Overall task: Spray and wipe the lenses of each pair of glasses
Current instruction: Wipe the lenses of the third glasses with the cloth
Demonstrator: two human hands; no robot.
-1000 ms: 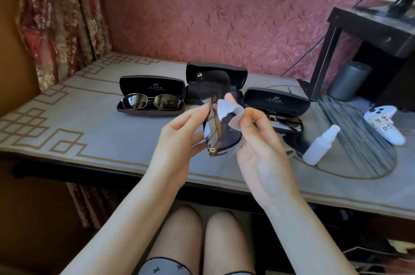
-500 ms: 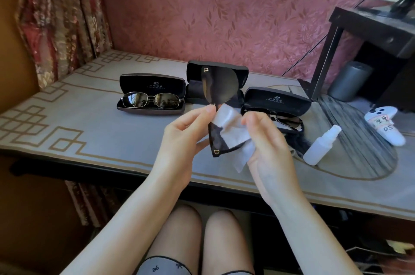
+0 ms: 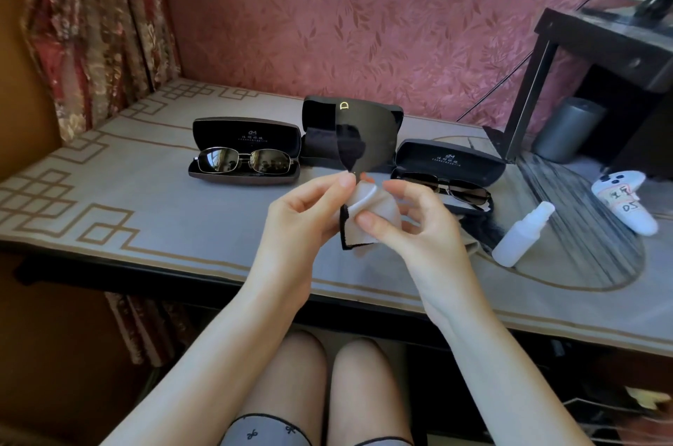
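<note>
Since half a second ago the right hand (image 3: 422,227) has gathered the cloth (image 3: 377,203) from a loose hanging fold into a bunch over the lower lens, and its thumb now lies across the front of the fabric. Dark sunglasses (image 3: 368,139) are held on end above the table (image 3: 145,198), one lens up and one down, in front of the open middle case (image 3: 315,118).

Left hand (image 3: 306,220) grip: narrow, thumb and forefinger pinching the frame near the bridge, apparently to keep skin off the lens surfaces.

Right hand grip: closed on the cloth, with the lens seemingly sandwiched between thumb and fingers so that both faces are rubbed together.

Step in hand: wiping the lower lens; the upper lens likely follows.

Spray bottle (image 3: 524,234) lies on the table to the right, within reach. The left pair (image 3: 244,159) and right pair (image 3: 449,187), both metal-framed, rest in their own open cases, probably awaiting treatment.
</note>
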